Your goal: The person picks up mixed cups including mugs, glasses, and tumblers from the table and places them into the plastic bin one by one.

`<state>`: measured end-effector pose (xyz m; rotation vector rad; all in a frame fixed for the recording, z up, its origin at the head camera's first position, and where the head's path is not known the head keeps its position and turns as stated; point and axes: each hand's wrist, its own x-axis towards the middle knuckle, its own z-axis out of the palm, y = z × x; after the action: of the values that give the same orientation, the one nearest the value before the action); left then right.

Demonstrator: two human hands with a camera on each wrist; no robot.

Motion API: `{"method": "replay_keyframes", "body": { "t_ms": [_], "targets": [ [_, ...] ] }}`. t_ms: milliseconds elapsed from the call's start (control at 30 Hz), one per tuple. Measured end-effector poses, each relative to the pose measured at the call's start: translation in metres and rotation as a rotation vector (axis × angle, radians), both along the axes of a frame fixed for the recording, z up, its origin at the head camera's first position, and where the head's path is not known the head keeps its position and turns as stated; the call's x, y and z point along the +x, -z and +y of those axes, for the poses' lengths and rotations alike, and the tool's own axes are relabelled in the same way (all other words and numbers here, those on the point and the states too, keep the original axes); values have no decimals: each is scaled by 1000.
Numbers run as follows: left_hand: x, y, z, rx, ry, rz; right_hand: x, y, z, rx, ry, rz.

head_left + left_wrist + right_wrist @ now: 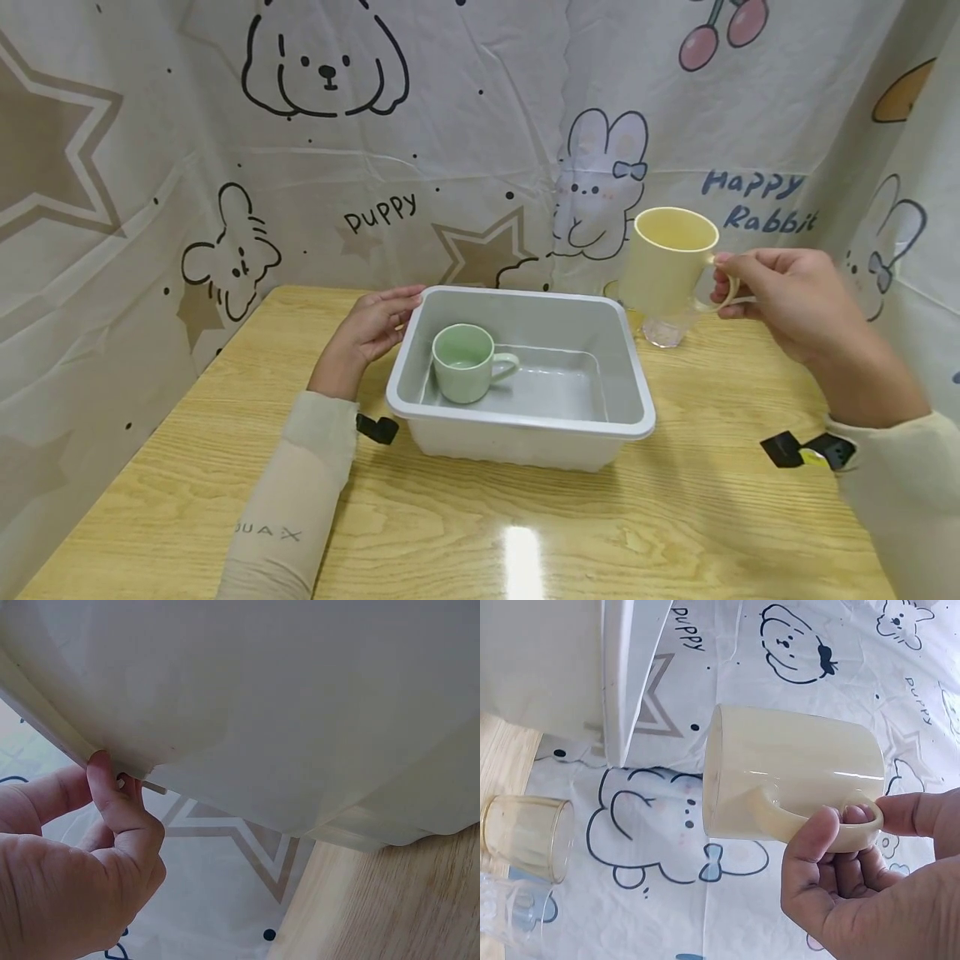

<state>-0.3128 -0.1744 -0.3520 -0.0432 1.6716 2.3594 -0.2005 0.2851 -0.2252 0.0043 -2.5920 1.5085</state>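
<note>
A yellow mug (667, 262) is held up by its handle in my right hand (795, 304), above the table and just right of a grey plastic basin (525, 423). The right wrist view shows fingers and thumb pinching the handle of the mug (795, 772). My left hand (372, 325) grips the basin's back left corner; in the left wrist view its fingers (124, 806) curl over the rim. Inside the basin, at the left, a green mug (463, 371) stands upright with its handle toward the right.
Behind the raised mug, a clear glass (664, 332) stands on the wooden table (480, 508). Beside it is an amber glass (529, 836), mostly hidden in the head view. A printed curtain (480, 125) hangs behind and along both sides.
</note>
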Motion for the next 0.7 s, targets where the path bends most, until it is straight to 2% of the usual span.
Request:
{"method": "replay_keyframes", "body": {
  "t_ms": [267, 500, 700],
  "targets": [
    [0, 1, 0, 1, -1, -5, 1, -2, -20, -50, -78, 12],
    [1, 0, 0, 6, 0, -2, 1, -1, -39, -26, -114, 20],
    [0, 2, 0, 3, -1, -2, -3, 2, -52, -55, -206, 20]
  ]
}}
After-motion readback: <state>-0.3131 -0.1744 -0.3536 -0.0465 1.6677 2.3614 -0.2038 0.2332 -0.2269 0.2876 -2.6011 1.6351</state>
